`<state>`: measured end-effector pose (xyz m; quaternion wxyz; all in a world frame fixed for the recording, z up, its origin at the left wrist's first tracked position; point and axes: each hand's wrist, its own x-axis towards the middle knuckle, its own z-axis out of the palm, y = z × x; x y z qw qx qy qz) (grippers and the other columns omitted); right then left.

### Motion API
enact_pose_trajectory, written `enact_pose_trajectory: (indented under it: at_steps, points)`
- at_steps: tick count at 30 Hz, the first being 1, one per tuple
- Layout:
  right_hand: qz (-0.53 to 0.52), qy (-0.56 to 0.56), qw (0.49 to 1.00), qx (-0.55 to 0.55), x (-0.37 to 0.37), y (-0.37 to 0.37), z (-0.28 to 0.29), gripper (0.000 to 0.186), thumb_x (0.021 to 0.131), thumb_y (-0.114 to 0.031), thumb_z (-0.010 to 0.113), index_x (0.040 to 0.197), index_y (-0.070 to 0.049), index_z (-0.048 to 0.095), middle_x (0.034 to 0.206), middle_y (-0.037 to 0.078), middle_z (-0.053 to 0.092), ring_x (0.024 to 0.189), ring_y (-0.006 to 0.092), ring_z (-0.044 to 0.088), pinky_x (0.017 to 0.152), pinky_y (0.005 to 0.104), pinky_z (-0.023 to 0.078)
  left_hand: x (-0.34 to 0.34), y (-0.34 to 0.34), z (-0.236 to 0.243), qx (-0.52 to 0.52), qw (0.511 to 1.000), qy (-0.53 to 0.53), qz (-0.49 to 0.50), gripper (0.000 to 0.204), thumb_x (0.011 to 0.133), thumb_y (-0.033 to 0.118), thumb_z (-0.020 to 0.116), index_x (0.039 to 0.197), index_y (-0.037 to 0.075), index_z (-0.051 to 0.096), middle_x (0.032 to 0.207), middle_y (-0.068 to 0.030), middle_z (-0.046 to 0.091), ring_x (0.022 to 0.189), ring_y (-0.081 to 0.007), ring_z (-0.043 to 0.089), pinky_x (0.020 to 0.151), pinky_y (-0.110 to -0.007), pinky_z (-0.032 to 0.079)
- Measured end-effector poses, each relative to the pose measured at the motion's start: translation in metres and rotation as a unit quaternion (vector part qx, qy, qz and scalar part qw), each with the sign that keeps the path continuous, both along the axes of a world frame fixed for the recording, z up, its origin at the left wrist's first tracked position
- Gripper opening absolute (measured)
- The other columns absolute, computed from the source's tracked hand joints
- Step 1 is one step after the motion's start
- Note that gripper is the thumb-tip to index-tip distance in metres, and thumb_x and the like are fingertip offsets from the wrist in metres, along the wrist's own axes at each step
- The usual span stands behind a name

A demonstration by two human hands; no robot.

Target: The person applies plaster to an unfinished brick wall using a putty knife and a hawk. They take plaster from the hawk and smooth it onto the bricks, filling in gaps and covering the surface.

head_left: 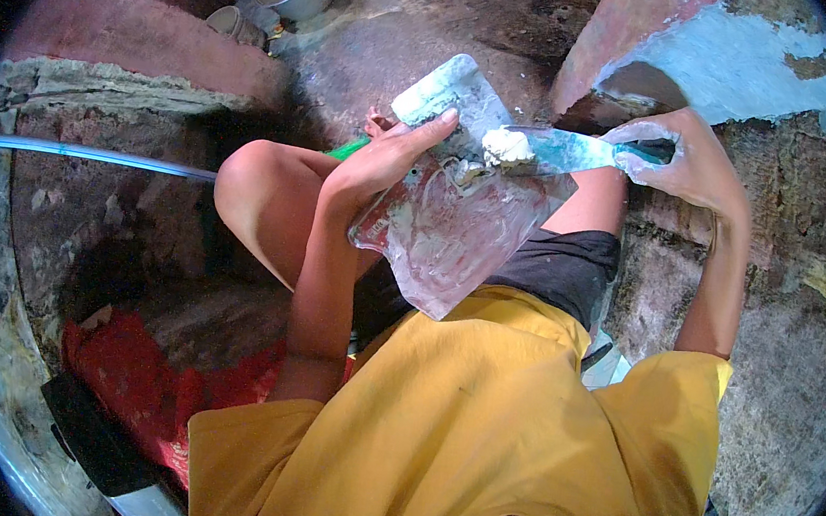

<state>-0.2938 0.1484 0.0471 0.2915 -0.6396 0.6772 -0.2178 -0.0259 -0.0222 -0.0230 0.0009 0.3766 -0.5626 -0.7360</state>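
Over stained floor point(426, 20), right fingers point(652, 132) pinch a scraper point(574, 154) between them; left fingers point(431, 133) grip a smeared plate point(457, 91).

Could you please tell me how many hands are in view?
2: the left hand, near upper centre, thumb on a pale flat piece; and the right hand, at upper right, gripping a teal scraper. Some fingers are hidden.

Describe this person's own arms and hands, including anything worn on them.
Short, loose yellow fabric sleeves end above the elbows, leaving both forearms bare. The left hand and right hand are ungloved, with no watch or bracelet visible. Whitish smears mark the right hand's fingers.
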Motion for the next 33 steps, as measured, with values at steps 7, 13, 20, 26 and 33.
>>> enact_pose_trajectory:
  at_steps: [7, 13, 20, 26, 33]
  points:
    - [0.092, -0.014, 0.996, 0.008, 0.027, -0.021, -0.018, 0.03, 0.061, -0.015, 0.068, 0.09, -0.009, 0.067, 0.079, 0.01, 0.065, 0.069, 0.0239, 0.062, 0.067, 0.0287, 0.046, -0.008, -0.003, -0.019, -0.038, 0.999, -0.014, 0.0, 0.057, 0.087, 0.045, 0.046, 0.122, 0.0, 0.045, 0.119, -0.0091, 0.05, 0.112, -0.0196, 0.041, 0.101, -0.029, 0.02]
    - [0.023, 0.032, 0.999, 0.025, 0.027, 0.006, -0.005, 0.028, 0.062, -0.016, 0.066, 0.089, -0.008, 0.066, 0.077, 0.011, 0.064, 0.067, 0.027, 0.06, 0.067, 0.0291, 0.046, -0.004, -0.008, -0.013, 0.099, 0.975, 0.119, 0.162, 0.039, 0.089, 0.032, 0.048, 0.114, 0.001, 0.05, 0.104, -0.0048, 0.057, 0.09, -0.0145, 0.055, 0.082, -0.029, 0.042]
    - [-0.093, 0.026, 0.995, 0.039, 0.012, 0.026, 0.004, 0.026, 0.063, -0.011, 0.065, 0.088, -0.003, 0.065, 0.079, 0.012, 0.065, 0.067, 0.0178, 0.061, 0.07, 0.0265, 0.046, -0.004, -0.004, -0.019, 0.099, 0.97, 0.134, 0.175, 0.039, 0.088, 0.033, 0.051, 0.111, 0.001, 0.052, 0.103, -0.0055, 0.058, 0.091, -0.0142, 0.055, 0.082, -0.029, 0.043]
    - [-0.031, 0.01, 0.999, 0.012, 0.029, 0.015, -0.019, 0.023, 0.064, -0.014, 0.066, 0.086, -0.003, 0.066, 0.072, 0.014, 0.062, 0.06, 0.0214, 0.06, 0.064, 0.0274, 0.046, -0.012, 0.0, -0.02, 0.104, 0.964, 0.132, 0.207, 0.033, 0.088, 0.031, 0.051, 0.105, 0.003, 0.055, 0.097, -0.004, 0.059, 0.083, -0.013, 0.057, 0.073, -0.027, 0.046]
    - [-0.086, 0.064, 0.974, -0.198, 0.043, 0.029, -0.022, 0.031, 0.062, -0.002, 0.061, 0.093, -0.004, 0.064, 0.079, 0.012, 0.06, 0.071, 0.0266, 0.059, 0.066, 0.0315, 0.048, 0.001, -0.007, -0.017, 0.169, 0.953, 0.172, 0.183, 0.036, 0.09, 0.027, 0.046, 0.112, -0.001, 0.046, 0.099, -0.012, 0.059, 0.087, -0.0177, 0.061, 0.077, -0.03, 0.051]
